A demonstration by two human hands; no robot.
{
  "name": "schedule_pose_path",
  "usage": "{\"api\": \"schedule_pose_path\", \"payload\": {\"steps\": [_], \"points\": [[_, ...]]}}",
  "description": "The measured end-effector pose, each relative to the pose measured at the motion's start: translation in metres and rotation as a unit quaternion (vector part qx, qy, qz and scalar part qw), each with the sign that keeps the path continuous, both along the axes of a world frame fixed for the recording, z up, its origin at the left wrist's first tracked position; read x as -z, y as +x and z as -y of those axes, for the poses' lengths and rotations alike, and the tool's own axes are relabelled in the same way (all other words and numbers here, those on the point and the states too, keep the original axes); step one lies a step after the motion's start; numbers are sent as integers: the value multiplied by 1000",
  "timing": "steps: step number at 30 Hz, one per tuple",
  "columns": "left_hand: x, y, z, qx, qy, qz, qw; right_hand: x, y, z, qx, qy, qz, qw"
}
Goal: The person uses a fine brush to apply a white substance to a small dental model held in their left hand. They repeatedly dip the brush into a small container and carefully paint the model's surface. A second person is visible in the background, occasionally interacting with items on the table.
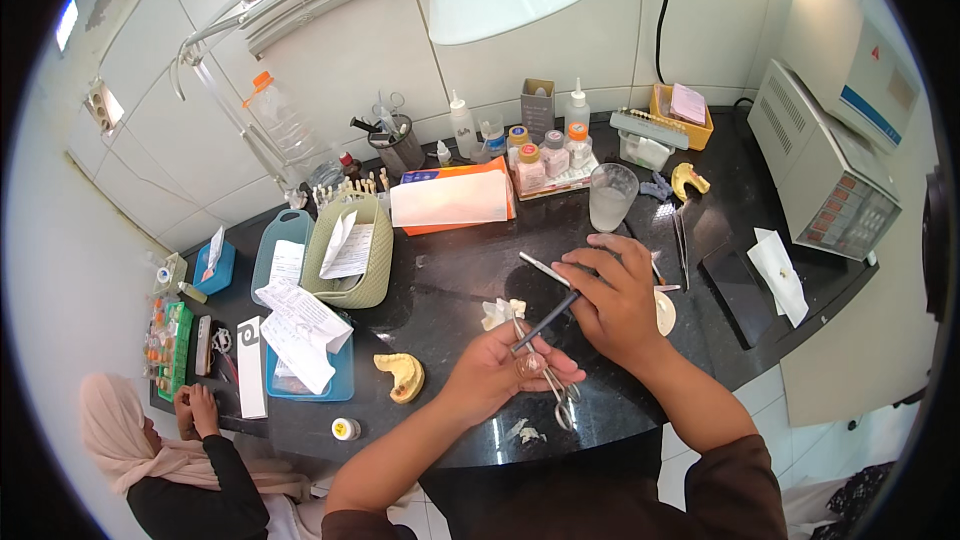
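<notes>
Silver tongs (551,382) with ring handles lie across your left hand (485,375), held in its curled fingers, over the front of the black table (455,432). Your right hand (615,300) pinches a dark stick (550,319), and a pale stick (542,267) pokes out by the same fingers. The dark stick's low end is close to the tongs; I can't tell if they touch. Hold your left hand very still, rest your wrists, and use small, soft moves so nothing slips. Mind the crumpled white tissue (496,315) just behind.
</notes>
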State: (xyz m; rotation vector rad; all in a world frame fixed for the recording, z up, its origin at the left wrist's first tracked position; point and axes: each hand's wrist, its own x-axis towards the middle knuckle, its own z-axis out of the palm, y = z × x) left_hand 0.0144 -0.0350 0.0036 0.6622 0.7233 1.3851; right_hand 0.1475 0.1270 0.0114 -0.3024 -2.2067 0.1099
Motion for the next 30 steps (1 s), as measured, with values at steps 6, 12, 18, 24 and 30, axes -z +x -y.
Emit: {"api": "schedule_pose_path", "payload": {"steps": [6, 12, 18, 24, 30], "points": [[2, 0, 0, -22, -3, -14, 1000, -5, -1, 2, -7, -12, -12, 1000], [8, -1, -1, -9, 1, -13, 1000, -6, 6, 2, 15, 9, -9, 1000], [10, -3, -4, -7, 9, -9, 1000, -3, 5, 0, 26, 6, 7, 1000], [8, -5, -2, -14, 9, -21, 1000, -8, 6, 3, 27, 6, 5, 1000], [9, -4, -4, -9, 31, -14, 999, -3, 5, 0, -9, -30, -19, 999]]}}
